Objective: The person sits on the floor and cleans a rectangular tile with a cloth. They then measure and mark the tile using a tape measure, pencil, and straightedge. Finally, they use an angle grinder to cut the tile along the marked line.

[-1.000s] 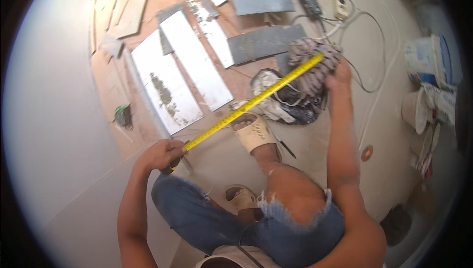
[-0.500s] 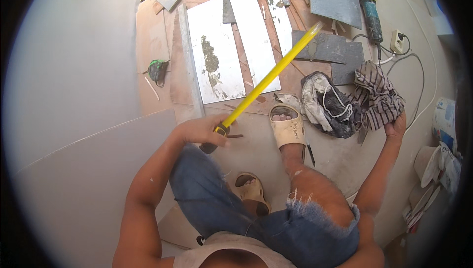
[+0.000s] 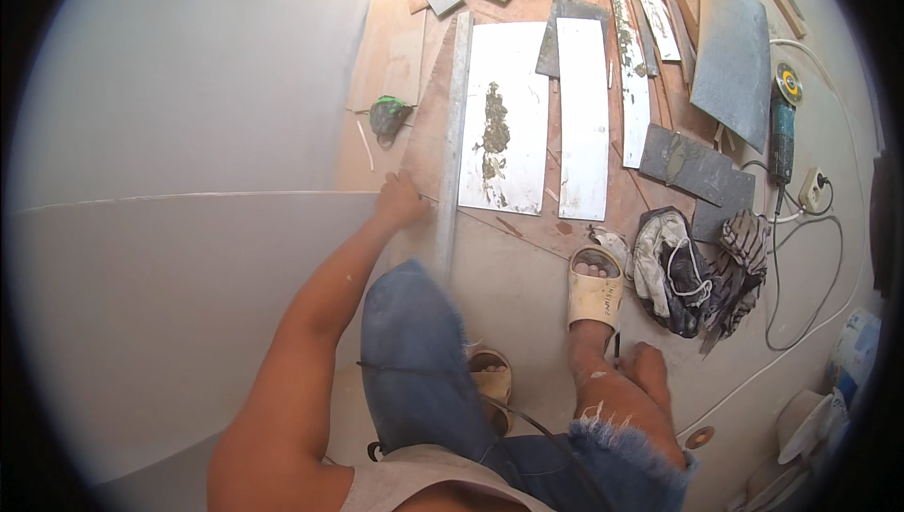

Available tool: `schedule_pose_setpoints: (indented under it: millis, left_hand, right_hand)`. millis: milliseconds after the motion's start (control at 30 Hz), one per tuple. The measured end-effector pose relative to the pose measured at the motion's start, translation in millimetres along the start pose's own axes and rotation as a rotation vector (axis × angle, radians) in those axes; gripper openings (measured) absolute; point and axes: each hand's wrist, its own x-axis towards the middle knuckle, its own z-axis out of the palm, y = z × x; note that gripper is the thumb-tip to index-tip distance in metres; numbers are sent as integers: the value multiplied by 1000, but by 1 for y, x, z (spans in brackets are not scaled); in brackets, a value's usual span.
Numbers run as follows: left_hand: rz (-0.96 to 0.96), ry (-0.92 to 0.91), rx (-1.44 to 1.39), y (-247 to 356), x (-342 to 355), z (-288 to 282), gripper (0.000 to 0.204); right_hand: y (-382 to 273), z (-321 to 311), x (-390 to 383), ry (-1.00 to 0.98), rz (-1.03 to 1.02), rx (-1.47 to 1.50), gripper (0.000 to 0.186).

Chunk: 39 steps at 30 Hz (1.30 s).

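My left hand [image 3: 403, 201] is down at the floor beside a long grey metal bar [image 3: 454, 145], its fingers curled; what they hold, if anything, is hidden. Right of the bar lie a white tile [image 3: 523, 116] smeared with dried mortar and a narrower white tile [image 3: 582, 126]. My right hand [image 3: 647, 375] reaches down past my right shin, fingers closed at the end of a thin black pen [image 3: 617, 344] beside my sandal. A striped cloth [image 3: 744, 248] lies crumpled next to a black and white bag [image 3: 670, 272]. The tape measure is out of sight.
An angle grinder [image 3: 783, 126] with its cord lies at the right by a socket block [image 3: 813, 190]. Grey tile pieces [image 3: 692, 163] and a large grey tile [image 3: 734, 55] lie nearby. A green and black object [image 3: 388, 118] sits by the left wall. Buckets [image 3: 852, 347] stand far right.
The extended yellow tape measure has left my left hand's visible grip and the view. My left hand moved to the bar. My right hand let go of the striped cloth and moved to the pen.
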Motion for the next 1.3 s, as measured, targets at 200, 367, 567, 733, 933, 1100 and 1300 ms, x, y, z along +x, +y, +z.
schedule_pose_setpoints:
  millis: [200, 367, 567, 733, 933, 1100, 1300]
  left_hand:
    - [64, 40, 290, 16, 19, 8, 61]
    - [103, -30, -4, 61, 25, -12, 71]
    - [98, -90, -21, 43, 61, 2, 65]
    - [83, -155, -277, 51, 56, -19, 47]
    - [197, -528, -1048, 107, 13, -72, 25]
    - [165, -753, -1517, 143, 14, -53, 38]
    - [268, -913, -1725, 167, 24, -25, 42]
  right_hand:
    - [-8, 9, 10, 30, 38, 5, 30]
    - [6, 20, 23, 184, -55, -30, 22]
    - [-18, -39, 1, 0, -167, 22, 26]
    - [-20, -83, -22, 59, -142, 278, 23]
    - [-69, -109, -3, 131, -458, 779, 11]
    - [-124, -130, 11, 51, -522, 601, 20]
    - [-154, -120, 30, 76, -745, 550, 21]
